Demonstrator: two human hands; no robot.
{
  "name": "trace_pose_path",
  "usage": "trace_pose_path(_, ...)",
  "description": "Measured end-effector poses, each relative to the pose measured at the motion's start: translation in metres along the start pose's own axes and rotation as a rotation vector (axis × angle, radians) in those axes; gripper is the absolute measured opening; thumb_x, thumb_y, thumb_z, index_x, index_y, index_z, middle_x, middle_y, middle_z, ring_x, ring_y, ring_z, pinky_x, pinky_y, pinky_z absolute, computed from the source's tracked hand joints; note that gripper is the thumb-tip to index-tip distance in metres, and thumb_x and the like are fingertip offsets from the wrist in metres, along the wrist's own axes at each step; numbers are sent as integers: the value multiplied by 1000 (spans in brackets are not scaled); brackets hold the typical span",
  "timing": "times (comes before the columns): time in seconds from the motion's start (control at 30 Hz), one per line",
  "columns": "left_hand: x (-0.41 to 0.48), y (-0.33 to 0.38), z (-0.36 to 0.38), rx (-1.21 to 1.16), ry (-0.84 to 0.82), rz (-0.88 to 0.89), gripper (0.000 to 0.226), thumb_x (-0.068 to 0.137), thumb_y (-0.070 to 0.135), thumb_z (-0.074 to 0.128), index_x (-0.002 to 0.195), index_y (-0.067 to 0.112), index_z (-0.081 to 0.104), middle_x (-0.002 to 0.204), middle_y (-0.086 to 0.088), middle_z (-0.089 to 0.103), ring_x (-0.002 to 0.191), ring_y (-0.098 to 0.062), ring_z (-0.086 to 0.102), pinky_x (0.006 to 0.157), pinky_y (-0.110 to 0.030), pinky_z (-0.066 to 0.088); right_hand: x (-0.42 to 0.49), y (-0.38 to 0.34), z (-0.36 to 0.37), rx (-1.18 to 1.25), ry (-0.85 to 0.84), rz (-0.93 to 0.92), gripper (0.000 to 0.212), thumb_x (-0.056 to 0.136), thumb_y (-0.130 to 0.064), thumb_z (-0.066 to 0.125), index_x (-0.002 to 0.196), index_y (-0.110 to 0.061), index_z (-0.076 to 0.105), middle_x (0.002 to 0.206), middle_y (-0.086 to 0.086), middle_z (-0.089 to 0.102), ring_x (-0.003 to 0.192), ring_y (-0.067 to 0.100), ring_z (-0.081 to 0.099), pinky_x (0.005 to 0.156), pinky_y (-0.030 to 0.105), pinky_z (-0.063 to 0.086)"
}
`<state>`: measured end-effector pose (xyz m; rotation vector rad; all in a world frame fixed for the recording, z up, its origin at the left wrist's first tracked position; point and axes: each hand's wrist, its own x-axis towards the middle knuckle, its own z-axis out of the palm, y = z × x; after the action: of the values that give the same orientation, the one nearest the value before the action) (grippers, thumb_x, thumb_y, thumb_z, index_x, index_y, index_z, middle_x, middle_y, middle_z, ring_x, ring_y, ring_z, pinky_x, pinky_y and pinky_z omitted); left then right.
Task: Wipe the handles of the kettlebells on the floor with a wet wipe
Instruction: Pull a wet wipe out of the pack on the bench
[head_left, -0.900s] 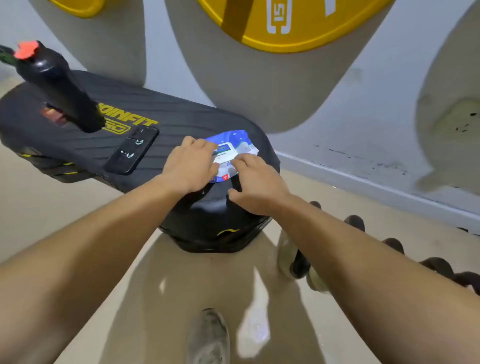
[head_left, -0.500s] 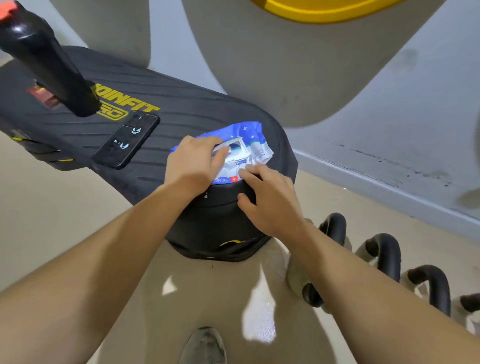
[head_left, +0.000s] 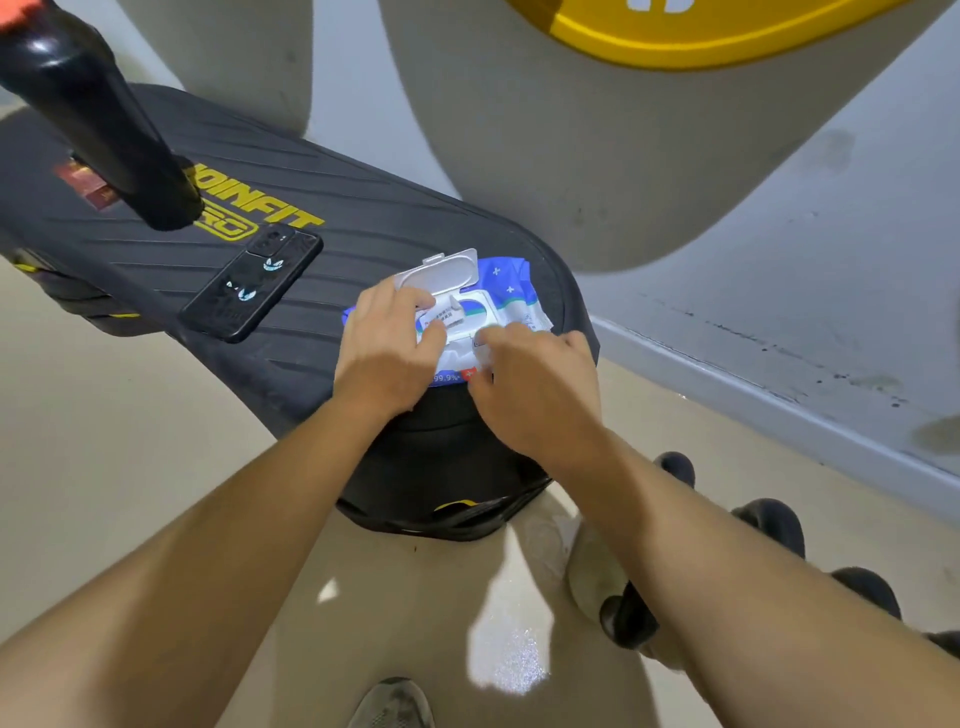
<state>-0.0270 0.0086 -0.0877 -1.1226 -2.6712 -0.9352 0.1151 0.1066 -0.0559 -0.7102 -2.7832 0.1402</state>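
A blue and white wet wipe pack (head_left: 511, 291) lies on the end of a black padded bench (head_left: 363, 249). Its white flip lid (head_left: 441, 267) stands open. My left hand (head_left: 387, 343) rests on the pack, thumb and fingers by the opening. My right hand (head_left: 530, 384) presses on the pack's near right side, fingertips at the lid frame. No wipe shows outside the pack. Black kettlebell handles (head_left: 769, 519) stand in a row on the floor at the lower right, partly hidden by my right forearm.
A black phone (head_left: 252, 283) lies on the bench left of the pack. A black post (head_left: 98, 130) rises from the bench at the upper left. Grey wall and baseboard (head_left: 779, 384) run on the right. My shoe (head_left: 392, 704) stands on the beige floor.
The pack's lid has been flipped open; it was closed before. The camera has come closer and both hands have shifted slightly on the pack.
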Motion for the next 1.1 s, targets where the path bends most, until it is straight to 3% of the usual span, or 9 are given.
trace_pose_path(0.1, 1, 0, -1, -29, -32, -22, 54, 74, 47, 44, 113, 14, 62, 113, -7, 58, 108, -25, 49, 90, -27, 34, 24, -2, -11, -2, 42, -57, 25, 80, -9, 66, 104, -10, 71, 89, 11, 72, 78, 38, 68, 64, 35, 36)
trace_pose_path(0.17, 1, 0, 0, -41, -12, -34, 54, 72, 53, 50, 110, 16, 62, 108, -3, 58, 101, -21, 49, 85, -22, 32, 39, -5, -14, -23, -106, -54, 31, 91, -12, 59, 121, -14, 67, 111, 9, 65, 104, 34, 61, 73, 37, 38)
trace_pose_path(0.27, 2, -2, 3, -91, 89, -24, 39, 78, 46, 62, 99, 13, 63, 96, -1, 59, 89, -16, 50, 78, -23, 36, 58, -10, -7, 9, -233, -38, 30, 96, -18, 55, 121, -23, 69, 120, 7, 57, 116, 31, 53, 82, 37, 36)
trace_pose_path(0.37, 3, -3, 1, -132, 135, -51, 19, 85, 24, 54, 95, 10, 61, 94, -2, 62, 89, -21, 55, 79, -23, 36, 69, -10, -3, 141, -250, -50, 36, 96, -17, 54, 120, -35, 74, 121, 5, 61, 114, 29, 56, 84, 35, 36)
trace_pose_path(0.5, 4, 0, -4, -179, 108, -112, 26, 83, 8, 50, 107, 13, 57, 98, 2, 60, 90, -19, 52, 76, -25, 33, 78, -7, 2, 247, -301, 11, 27, 96, -19, 55, 102, -34, 77, 114, -3, 71, 106, 26, 65, 83, 35, 52)
trace_pose_path(0.7, 4, -3, 1, -143, 143, -20, 28, 78, 10, 37, 89, 6, 63, 90, -6, 63, 83, -28, 55, 71, -24, 33, 88, -13, -2, 144, -390, 28, 18, 95, -33, 61, 101, -30, 78, 105, -3, 74, 97, 28, 66, 81, 37, 56)
trace_pose_path(0.83, 3, -3, 3, -90, 187, 28, 29, 78, 6, 37, 86, 3, 64, 87, -10, 65, 78, -33, 59, 71, -34, 38, 95, -16, -5, 192, -451, 56, 12, 91, -26, 67, 96, -28, 77, 104, -4, 74, 100, 24, 66, 87, 37, 56)
trace_pose_path(0.93, 4, -1, -2, -87, 159, -23, 29, 80, 7, 39, 90, 5, 65, 91, -10, 66, 83, -31, 60, 73, -37, 46, 96, -18, -6, 191, -482, 42, 13, 91, -20, 62, 88, -29, 72, 107, -4, 72, 104, 24, 65, 87, 36, 53)
trace_pose_path(1.1, 0, 2, -5, -22, 166, 56, 27, 79, 8, 38, 85, 4, 64, 86, -11, 66, 75, -34, 60, 64, -44, 51, 99, -18, -7, 205, -557, 41, 21, 96, -16, 52, 81, -29, 58, 110, 0, 69, 106, 26, 62, 90, 36, 52)
